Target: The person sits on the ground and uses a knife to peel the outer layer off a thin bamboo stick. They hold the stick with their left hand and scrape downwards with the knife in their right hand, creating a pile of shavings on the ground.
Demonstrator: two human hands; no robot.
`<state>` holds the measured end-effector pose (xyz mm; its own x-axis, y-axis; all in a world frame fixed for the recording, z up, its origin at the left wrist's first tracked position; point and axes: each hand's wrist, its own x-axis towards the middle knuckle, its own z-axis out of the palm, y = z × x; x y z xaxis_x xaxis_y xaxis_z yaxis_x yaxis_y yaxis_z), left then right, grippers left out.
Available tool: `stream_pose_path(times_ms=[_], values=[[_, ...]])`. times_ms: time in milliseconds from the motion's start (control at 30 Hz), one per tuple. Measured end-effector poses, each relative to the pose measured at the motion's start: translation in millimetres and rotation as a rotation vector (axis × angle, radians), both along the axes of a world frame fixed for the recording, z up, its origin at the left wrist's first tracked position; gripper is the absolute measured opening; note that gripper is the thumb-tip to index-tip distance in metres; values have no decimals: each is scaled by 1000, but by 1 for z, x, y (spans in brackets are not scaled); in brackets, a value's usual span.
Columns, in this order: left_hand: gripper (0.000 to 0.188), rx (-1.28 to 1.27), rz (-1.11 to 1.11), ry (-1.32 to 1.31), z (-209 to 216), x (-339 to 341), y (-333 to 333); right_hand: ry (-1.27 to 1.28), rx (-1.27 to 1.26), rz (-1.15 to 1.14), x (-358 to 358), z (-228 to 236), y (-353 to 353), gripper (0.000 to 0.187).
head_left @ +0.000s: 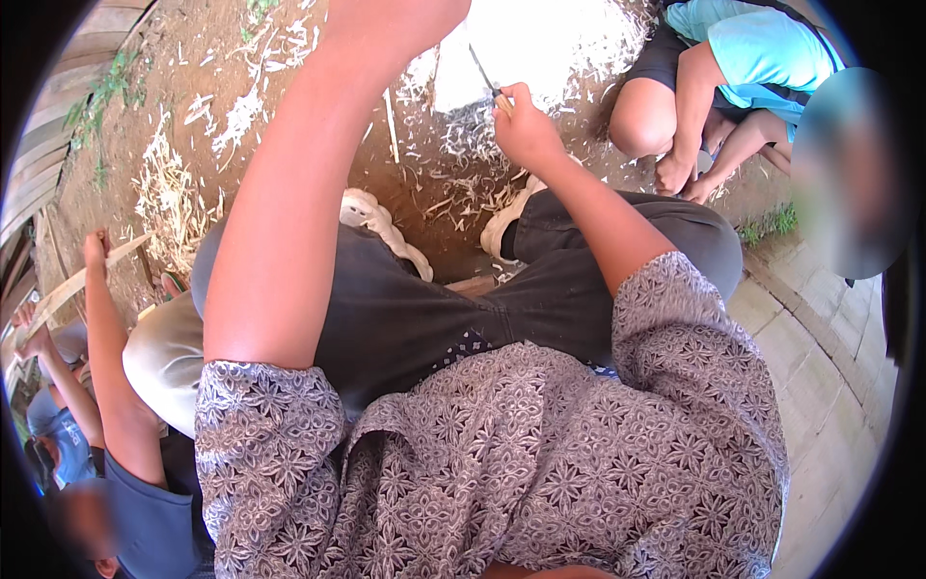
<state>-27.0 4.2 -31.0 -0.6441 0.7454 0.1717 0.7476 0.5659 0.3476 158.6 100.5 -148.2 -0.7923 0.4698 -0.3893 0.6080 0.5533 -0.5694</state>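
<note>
My right hand [529,127] is closed around the wooden handle of a knife [481,69]. Its thin dark blade points up and to the left, over a brightly lit, washed-out patch of ground. Higher up and to the left, my left hand [410,21] reaches the top edge of the view. Its fingers are out of the picture, so what it holds or touches is hidden. Pale wood shavings [473,135] lie below the blade, around my light-coloured shoes [502,224].
A person in a light blue shirt [772,58] crouches at the right, hands low. At the left, another person's raised hand [96,246] is on a long pale strip of wood [82,280]. More shavings [174,203] cover brown soil. Paving [820,357] runs along the right.
</note>
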Motion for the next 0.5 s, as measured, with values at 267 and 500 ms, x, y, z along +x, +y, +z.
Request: stream_pose_path(times_ms=[267, 500], values=[[35, -42, -26, -25, 0, -3, 6, -75, 7, 41, 16, -33, 22, 38], [37, 52, -22, -47, 6, 8, 4, -77, -11, -60, 3, -21, 17, 37]])
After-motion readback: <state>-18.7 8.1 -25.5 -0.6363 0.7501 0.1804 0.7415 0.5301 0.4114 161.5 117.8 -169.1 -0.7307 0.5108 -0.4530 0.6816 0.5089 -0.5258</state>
